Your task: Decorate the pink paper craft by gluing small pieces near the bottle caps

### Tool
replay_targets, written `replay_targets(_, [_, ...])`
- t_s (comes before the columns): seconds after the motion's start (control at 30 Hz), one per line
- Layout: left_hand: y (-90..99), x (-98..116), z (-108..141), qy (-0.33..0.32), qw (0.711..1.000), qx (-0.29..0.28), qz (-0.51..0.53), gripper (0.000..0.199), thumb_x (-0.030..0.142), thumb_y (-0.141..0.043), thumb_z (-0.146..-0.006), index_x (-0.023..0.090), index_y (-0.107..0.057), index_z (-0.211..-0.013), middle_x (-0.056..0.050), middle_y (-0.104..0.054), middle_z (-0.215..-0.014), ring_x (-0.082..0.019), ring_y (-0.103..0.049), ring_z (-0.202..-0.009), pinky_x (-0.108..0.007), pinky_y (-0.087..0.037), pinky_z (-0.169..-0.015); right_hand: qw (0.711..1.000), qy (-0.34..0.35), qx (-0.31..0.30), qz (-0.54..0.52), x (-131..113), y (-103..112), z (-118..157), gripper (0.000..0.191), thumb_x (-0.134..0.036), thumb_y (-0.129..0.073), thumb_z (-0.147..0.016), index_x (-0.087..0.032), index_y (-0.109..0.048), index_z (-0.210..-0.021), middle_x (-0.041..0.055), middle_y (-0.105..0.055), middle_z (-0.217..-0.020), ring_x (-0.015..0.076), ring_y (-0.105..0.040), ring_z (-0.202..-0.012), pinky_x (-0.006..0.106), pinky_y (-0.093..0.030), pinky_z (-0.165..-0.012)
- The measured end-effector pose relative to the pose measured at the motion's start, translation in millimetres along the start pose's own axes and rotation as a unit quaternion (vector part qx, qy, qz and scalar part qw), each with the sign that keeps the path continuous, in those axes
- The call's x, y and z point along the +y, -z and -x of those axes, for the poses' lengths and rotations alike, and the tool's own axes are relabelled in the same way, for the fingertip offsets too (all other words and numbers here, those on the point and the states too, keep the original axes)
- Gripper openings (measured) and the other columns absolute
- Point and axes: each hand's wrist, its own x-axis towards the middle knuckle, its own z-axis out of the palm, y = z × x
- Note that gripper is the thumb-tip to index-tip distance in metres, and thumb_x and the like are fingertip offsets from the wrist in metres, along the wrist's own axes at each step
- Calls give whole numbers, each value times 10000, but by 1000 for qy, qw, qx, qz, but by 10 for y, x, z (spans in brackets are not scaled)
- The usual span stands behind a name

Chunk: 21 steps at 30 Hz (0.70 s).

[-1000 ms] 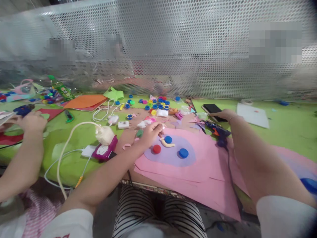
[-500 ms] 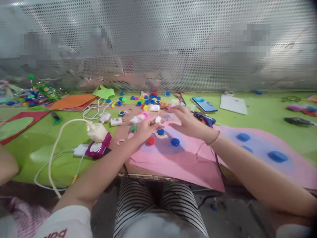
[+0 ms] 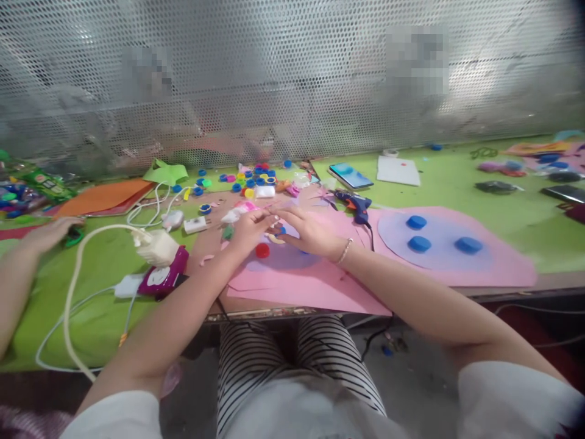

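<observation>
My left hand (image 3: 252, 231) is closed in a pinch on a small white piece (image 3: 276, 219), too small to name surely. My right hand (image 3: 311, 235) bends over from the other side, its fingertips meeting the left ones at the piece. Below both hands lies a purple paper oval (image 3: 274, 263) on a pink paper sheet (image 3: 306, 292). On the oval sit a red bottle cap (image 3: 262, 250) and a blue cap (image 3: 280, 230) beside a cream curved strip (image 3: 274, 239). My right hand mostly hides another blue cap.
A hot glue gun (image 3: 359, 207) and a phone (image 3: 351, 175) lie beyond my right hand. Three blue caps sit on another purple oval (image 3: 441, 238) at right. Loose caps, chargers and a purple power strip (image 3: 161, 275) are leftward. Another person's hand (image 3: 48, 236) touches a green object.
My right hand has come down and left to meet my left hand at the white piece. The view has shifted right. Another person's hand has reached in from the left.
</observation>
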Motion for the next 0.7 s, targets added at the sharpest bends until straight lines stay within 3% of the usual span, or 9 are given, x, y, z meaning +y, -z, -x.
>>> replay_targets(0.2, [-20,-31,-25,31,992,14,125,328,389,-718,-643,115,-655,-811,-59,-699,-762,-172,-670,-752,-302,-540,-731,1000,-19,0,-24,24,-41,40,547,-240,-524,-850,-165,-312,-1349,160,-455,-1287,256,-428,-1228,468,-429,-987])
replay_targets(0.4, [-70,-1,4,60,980,-29,189,274,215,-731,-626,119,-668,-875,-74,-704,-847,-197,-654,-898,-328,-520,-823,999,-11,1,-32,100,-46,48,543,-207,-516,-850,-149,-311,-1349,171,-445,-1285,246,-420,-1233,453,-422,-996])
replay_targets(0.7, [-53,-16,17,104,969,-59,214,261,154,-741,-619,121,-666,-867,-39,-691,-791,-145,-665,-742,-330,-523,-802,997,-4,65,-36,81,-18,25,302,-253,-549,-851,-208,-586,-1147,92,-582,-1154,192,-540,-1099,369,-486,-930])
